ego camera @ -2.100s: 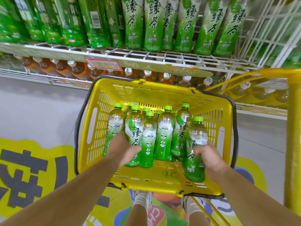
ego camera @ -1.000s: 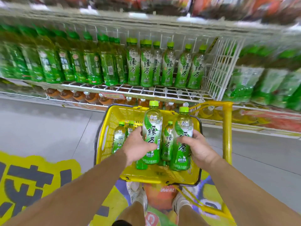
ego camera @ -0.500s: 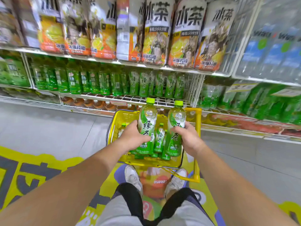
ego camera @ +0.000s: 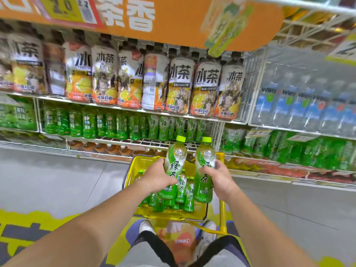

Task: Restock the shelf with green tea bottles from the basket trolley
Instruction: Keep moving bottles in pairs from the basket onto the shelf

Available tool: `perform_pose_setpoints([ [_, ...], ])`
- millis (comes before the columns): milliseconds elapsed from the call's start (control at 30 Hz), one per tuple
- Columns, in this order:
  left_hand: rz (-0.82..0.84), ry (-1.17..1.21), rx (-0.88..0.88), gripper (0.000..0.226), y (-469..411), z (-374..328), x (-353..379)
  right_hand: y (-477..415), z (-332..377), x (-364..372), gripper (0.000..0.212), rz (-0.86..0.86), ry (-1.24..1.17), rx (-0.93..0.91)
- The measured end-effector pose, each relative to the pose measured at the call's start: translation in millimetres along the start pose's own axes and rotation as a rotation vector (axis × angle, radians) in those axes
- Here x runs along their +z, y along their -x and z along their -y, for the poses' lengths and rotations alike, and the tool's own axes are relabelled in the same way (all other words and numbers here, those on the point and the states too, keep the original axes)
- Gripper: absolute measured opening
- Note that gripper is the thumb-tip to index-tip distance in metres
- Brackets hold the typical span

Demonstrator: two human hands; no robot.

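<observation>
Wrapping fingers point(ego camera: 170, 180) round 绿茶 bottles point(ego camera: 176, 157), left hand point(ego camera: 157, 177) grips one, right hand point(ego camera: 221, 180) another, above basket point(ego camera: 134, 165).

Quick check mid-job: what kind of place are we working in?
Likely a supermarket drinks aisle: wire shelves packed with iced tea bottles and green tea bottles, price tags, a yellow basket trolley.
</observation>
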State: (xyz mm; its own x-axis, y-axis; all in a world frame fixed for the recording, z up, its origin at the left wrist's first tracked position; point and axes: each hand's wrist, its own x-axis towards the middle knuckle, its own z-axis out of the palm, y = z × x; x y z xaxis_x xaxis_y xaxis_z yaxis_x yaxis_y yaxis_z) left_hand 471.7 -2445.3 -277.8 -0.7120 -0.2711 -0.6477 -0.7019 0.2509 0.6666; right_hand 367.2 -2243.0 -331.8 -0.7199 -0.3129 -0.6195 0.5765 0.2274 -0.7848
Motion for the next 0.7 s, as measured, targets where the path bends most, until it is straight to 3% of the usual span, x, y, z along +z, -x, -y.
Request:
perform_pose_setpoints([
  [100,-0.022,0.002,-0.02,0.043,-9,-1,3,-37,-25,-12,0.112,0.021,0.013,0.007],
  [367,-0.121,0.086,-0.108,0.047,-54,-10,20,-49,28,-9,0.081,0.109,-0.01,0.047],
  [633,-0.267,0.17,-0.162,0.039,-109,-21,54,-126,25,-39,0.109,0.245,0.021,0.124],
  [700,-0.299,0.196,-0.16,0.036,-127,-16,65,-136,32,-37,0.094,0.266,-0.007,0.127],
])
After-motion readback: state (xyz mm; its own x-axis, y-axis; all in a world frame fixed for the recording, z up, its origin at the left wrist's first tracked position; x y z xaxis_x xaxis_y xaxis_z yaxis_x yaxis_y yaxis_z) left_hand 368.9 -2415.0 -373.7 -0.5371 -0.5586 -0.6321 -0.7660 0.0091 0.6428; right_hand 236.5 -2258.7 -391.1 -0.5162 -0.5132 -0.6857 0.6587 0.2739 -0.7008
